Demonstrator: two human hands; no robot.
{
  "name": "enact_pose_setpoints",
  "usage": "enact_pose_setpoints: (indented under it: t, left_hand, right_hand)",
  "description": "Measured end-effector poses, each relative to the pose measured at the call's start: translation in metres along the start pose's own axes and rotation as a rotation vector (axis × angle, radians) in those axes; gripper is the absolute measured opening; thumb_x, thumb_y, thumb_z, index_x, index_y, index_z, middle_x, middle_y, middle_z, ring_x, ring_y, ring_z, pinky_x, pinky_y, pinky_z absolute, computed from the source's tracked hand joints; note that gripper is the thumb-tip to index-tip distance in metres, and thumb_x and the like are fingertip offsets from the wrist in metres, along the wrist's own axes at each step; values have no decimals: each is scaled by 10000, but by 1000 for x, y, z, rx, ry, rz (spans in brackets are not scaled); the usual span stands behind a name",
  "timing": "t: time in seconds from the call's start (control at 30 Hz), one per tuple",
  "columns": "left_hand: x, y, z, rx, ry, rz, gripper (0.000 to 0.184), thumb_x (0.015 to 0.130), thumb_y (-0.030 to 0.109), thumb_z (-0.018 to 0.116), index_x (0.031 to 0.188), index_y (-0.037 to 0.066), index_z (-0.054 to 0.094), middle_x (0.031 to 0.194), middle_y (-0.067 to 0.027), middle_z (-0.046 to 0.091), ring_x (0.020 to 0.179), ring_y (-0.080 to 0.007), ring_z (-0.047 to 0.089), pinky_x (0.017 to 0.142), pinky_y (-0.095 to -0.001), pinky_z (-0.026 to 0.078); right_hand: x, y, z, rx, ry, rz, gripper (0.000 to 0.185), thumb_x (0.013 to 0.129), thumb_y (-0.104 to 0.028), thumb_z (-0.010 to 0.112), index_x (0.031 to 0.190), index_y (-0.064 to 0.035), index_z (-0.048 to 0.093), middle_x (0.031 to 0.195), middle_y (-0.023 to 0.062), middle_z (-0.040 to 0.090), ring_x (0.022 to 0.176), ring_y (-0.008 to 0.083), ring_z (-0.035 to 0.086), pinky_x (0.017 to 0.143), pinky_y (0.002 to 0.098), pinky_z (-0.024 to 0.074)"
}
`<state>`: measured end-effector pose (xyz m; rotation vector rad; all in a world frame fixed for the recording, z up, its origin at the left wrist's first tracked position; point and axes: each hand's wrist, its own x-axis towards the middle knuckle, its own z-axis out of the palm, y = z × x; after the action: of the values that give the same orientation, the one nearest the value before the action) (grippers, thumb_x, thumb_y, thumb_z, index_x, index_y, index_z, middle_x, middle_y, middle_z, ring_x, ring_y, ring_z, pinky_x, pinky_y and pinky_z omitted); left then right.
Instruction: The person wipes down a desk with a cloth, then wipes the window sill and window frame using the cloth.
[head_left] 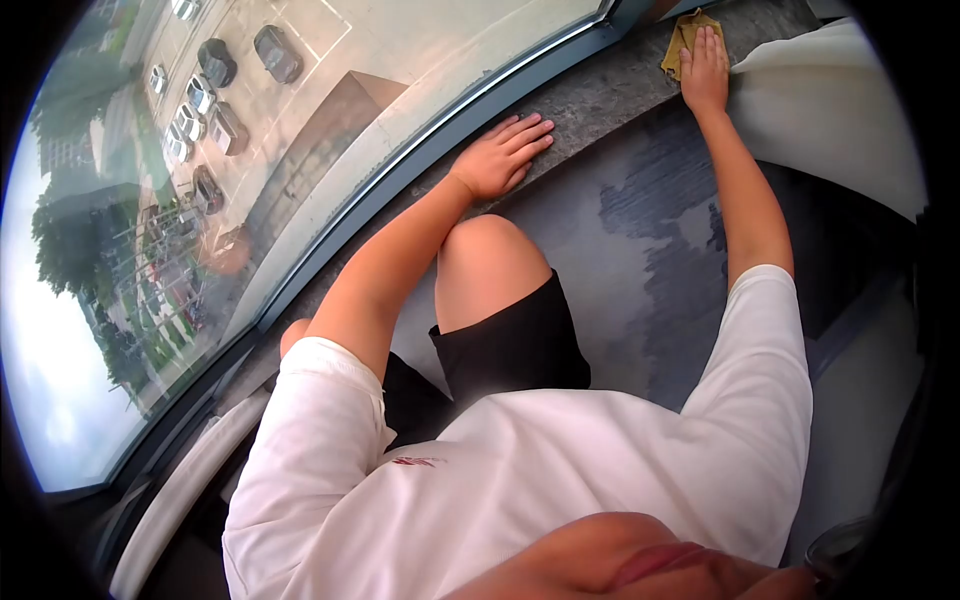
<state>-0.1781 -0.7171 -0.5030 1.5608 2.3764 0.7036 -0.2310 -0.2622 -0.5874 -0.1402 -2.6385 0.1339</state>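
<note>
At the far upper right, my right hand [706, 75] presses down on a yellow-brown cloth [695, 30], its fingers together over it. The cloth lies on the grey stone-like ledge [610, 95] beside the window. My left hand [503, 155] rests on the same ledge nearer to me, fingers spread and nothing in it. Below the ledge is a smooth grey surface [580, 230] with a darker, wet-looking patch [665, 210] between my arms. My bare knee [495, 265] is close to my left wrist.
A window with a dark frame [440, 145] runs along the left; parked cars [278, 55] and trees show far below through the glass. Pale fabric [830, 90] hangs or lies to the right of my right hand. A pale curved rail-like thing [190, 490] is at lower left.
</note>
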Motion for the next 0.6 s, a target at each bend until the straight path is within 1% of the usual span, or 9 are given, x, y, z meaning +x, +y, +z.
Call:
enact_pose_setpoints:
  t: [0.1,0.27,0.37,0.4,0.47,0.6]
  left_hand:
    - [-3,0,4,-12,37,2,530,952,145,563,1469,86,464,1597,-74,379,1496,-282,316,1225,-486,270]
    - [-9,-5,13,-27,122,29,496,980,188,556,1457,83,471,1602,-73,370,1496,-276,315,1227,-473,274]
    - [-10,-7,19,4,147,41,466,982,199,552,1429,83,491,1604,-72,365,1493,-277,319,1228,-464,279]
    - [-11,-9,19,12,165,70,424,989,221,548,1391,91,519,1607,-71,360,1490,-278,324,1228,-459,286]
    - [-13,-8,20,-16,214,85,407,993,234,548,1376,97,531,1608,-71,358,1487,-278,330,1224,-459,292]
    - [-13,-11,28,9,292,119,396,996,260,556,1358,101,545,1608,-64,359,1477,-277,348,1207,-454,318]
  right_hand:
    - [-2,1,8,-1,9,32,615,1045,-413,431,1527,-33,385,1599,150,366,1487,319,310,1220,443,224]
    - [-13,-24,13,-44,-14,57,631,1042,-417,434,1522,-11,385,1599,180,355,1484,351,309,1215,444,226]
    - [-27,-46,10,-49,-1,8,628,1042,-414,434,1521,-10,386,1596,181,360,1482,349,314,1214,443,227]
    - [-30,-54,7,-41,-13,22,627,1042,-413,433,1518,-8,390,1594,182,363,1480,351,317,1214,443,228]
    - [-33,-73,2,-14,-42,34,624,1041,-411,431,1513,-5,397,1591,185,367,1477,353,322,1213,444,230]
    - [-45,-91,-3,16,-48,-32,621,1043,-410,424,1510,-2,400,1591,192,361,1472,364,325,1212,447,234]
